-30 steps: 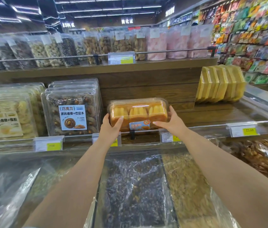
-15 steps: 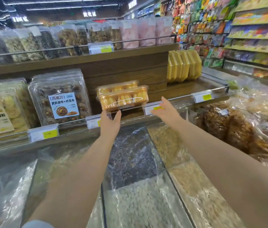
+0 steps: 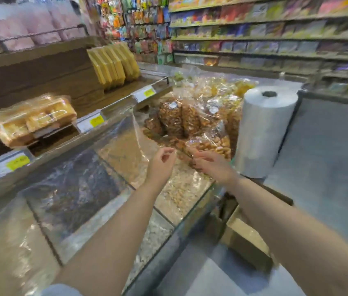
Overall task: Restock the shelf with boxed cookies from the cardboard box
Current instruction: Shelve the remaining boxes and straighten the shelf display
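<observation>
Two clear boxes of golden cookies [image 3: 30, 119] lie stacked on the wooden shelf [image 3: 113, 103] at the left, behind its price-tag rail. My left hand [image 3: 161, 165] and my right hand [image 3: 211, 167] hover side by side over the glass-covered bulk bins, well to the right of the boxes, fingers loosely curled and holding nothing. The cardboard box [image 3: 245, 238] sits on the floor at the lower right, partly hidden behind my right forearm. The frame is blurred by head motion.
Yellow packs [image 3: 113, 65] stand further along the shelf. Bags of fried snacks [image 3: 190, 116] fill the bin ahead. A roll of plastic bags [image 3: 262, 131] stands on the grey counter [image 3: 329, 167]. Glass lids [image 3: 72, 193] cover bulk bins below. Stocked aisle shelves [image 3: 275, 28] run at the right.
Both hands let go of the cookie box on the shelf and drew back to the right. The view swung right, bringing the cardboard box and the bag roll into sight.
</observation>
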